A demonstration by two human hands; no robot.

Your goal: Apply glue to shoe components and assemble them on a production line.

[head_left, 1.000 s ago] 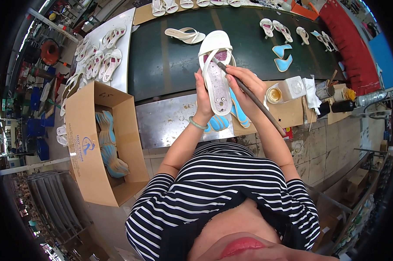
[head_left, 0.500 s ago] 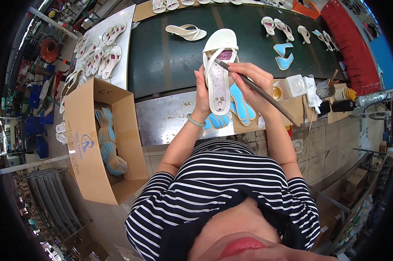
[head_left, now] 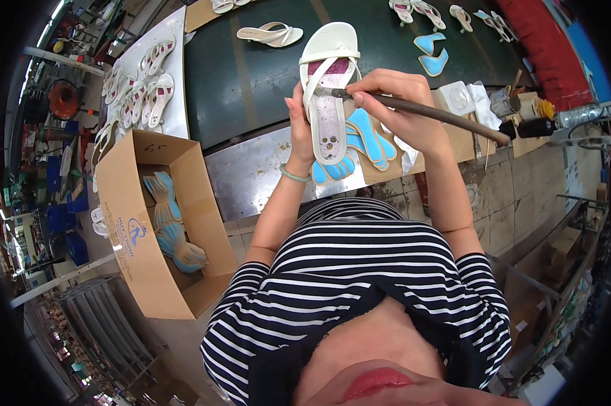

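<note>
My left hand (head_left: 301, 135) is closed around the left side of a white strappy sandal (head_left: 330, 115), holding it up over the near edge of the work surface with its toe pointing away. A green bangle (head_left: 293, 174) circles that wrist. In my right hand (head_left: 405, 108) is a brush (head_left: 447, 117) with a long dark handle, gripped between thumb and fingers. Its tip rests on the bare footbed inside the sandal, just below the crossed straps. Just behind the sandal's heel lie light-blue insoles (head_left: 365, 139) with tan edges, partly covered by the sandal and hand.
On my left, a tall open cardboard box (head_left: 140, 250) holds stacked blue insoles (head_left: 173, 227). White sandals crowd a metal table (head_left: 177, 74). A single sandal (head_left: 270, 34) lies on the dark green belt (head_left: 231, 81). To the right stand a white container (head_left: 456, 99) and a tin (head_left: 502, 105).
The brush tip has slid from near the toe straps down toward the middle of the footbed, its handle now flatter. The view has shifted slightly; both hands keep their holds.
</note>
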